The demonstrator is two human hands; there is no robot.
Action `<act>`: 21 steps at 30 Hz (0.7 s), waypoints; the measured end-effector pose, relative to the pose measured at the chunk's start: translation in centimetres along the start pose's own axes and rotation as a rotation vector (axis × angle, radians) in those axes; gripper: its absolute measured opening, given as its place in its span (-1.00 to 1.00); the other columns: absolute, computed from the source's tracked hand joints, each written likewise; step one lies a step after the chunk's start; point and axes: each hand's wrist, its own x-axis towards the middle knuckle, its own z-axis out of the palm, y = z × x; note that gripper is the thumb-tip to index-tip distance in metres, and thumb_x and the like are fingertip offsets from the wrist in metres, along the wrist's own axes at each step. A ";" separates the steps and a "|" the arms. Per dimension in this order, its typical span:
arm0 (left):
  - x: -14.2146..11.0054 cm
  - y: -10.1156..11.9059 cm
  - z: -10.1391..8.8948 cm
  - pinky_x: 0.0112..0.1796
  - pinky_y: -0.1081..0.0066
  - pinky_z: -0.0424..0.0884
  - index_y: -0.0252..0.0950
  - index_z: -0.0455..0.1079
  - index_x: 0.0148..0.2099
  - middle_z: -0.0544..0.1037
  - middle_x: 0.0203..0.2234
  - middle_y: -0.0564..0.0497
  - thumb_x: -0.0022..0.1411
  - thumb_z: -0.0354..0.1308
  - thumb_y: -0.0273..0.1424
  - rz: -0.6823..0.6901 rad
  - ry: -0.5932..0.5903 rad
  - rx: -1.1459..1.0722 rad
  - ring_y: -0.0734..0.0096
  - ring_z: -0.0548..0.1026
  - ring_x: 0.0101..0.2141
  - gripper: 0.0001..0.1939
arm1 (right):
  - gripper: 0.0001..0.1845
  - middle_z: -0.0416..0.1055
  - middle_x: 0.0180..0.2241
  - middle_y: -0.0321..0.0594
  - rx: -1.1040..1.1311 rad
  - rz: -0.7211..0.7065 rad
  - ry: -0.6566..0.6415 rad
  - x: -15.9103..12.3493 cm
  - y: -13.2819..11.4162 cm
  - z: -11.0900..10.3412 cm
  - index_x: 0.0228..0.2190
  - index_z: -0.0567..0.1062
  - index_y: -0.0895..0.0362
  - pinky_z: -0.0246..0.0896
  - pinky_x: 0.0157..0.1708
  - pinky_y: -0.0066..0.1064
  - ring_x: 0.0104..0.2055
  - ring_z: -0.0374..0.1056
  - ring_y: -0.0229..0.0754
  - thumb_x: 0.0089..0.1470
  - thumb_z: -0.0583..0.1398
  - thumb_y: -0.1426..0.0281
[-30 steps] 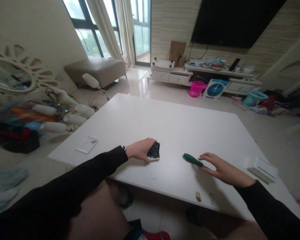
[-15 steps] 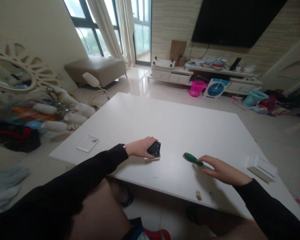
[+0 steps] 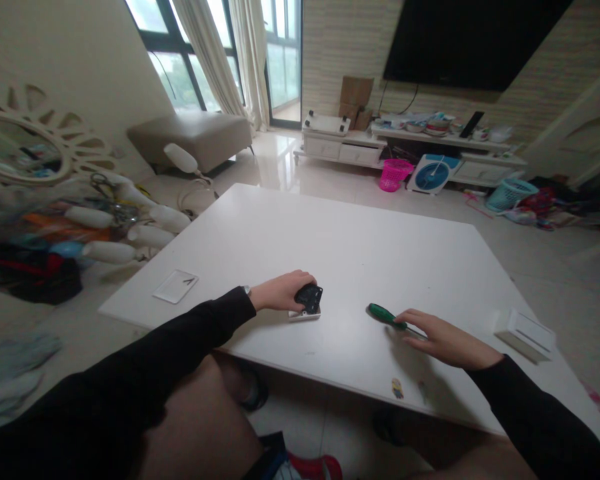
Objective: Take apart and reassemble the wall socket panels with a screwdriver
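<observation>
My left hand [image 3: 281, 292] is curled round a small black part [image 3: 309, 297] that sits on a white plate [image 3: 305, 315] on the white table [image 3: 340, 253]. My right hand [image 3: 443, 340] lies over the shaft of a green-handled screwdriver [image 3: 384, 315], fingers stretched out and touching it, the handle sticking out to the left. Both arms wear black sleeves.
A flat white cover plate [image 3: 175, 287] lies near the table's left edge. A white box-like part [image 3: 527, 332] sits at the right edge. A small sticker [image 3: 397, 388] is on the near edge. Clutter and a round mirror [image 3: 25, 150] are on the floor at left.
My left hand has pressed the black part down from tilted to lying flatter on the white plate. My right hand has slid slightly onto the screwdriver shaft.
</observation>
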 end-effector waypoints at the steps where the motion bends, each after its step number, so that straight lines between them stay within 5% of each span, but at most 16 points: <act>1: 0.0 0.0 0.0 -0.04 0.27 0.37 -0.29 0.39 0.07 0.52 -0.11 -0.10 0.05 0.33 -0.45 0.005 0.008 0.003 0.15 0.46 -0.09 -0.50 | -0.63 0.50 -0.01 0.01 0.002 -0.004 -0.002 0.0 0.0 0.0 0.00 0.53 0.09 0.31 0.09 -0.07 0.02 0.44 0.08 0.27 0.15 0.18; 12: -0.1 0.8 -0.5 -0.21 0.40 0.38 -0.30 0.51 -0.11 0.49 -0.26 0.00 -0.05 0.33 -0.53 0.052 -0.006 -0.236 0.34 0.46 -0.27 -0.63 | -0.60 0.50 0.05 -0.01 -0.007 0.018 -0.020 -0.1 1.1 0.5 0.03 0.52 0.06 0.30 0.12 -0.07 0.07 0.44 0.11 0.27 0.16 0.14; 15: 0.1 1.1 -1.4 -0.23 0.39 0.39 -0.31 0.47 -0.16 0.52 -0.33 0.02 -0.03 0.41 -0.42 -0.043 0.145 -0.490 0.34 0.48 -0.31 -0.66 | -0.59 0.50 0.06 -0.03 0.001 0.019 -0.025 0.0 1.5 0.7 0.03 0.52 0.04 0.31 0.12 -0.08 0.08 0.45 0.10 0.27 0.16 0.11; 21: 0.2 -0.2 -3.2 -0.28 0.38 0.49 -0.26 0.33 -0.15 0.59 -0.33 0.04 -0.01 0.46 -0.30 -0.261 0.559 -1.390 0.36 0.59 -0.37 -0.55 | -0.58 0.52 0.02 0.01 -0.005 0.027 -0.022 0.0 0.8 0.4 0.00 0.53 0.07 0.33 0.11 -0.08 0.06 0.46 0.12 0.25 0.15 0.10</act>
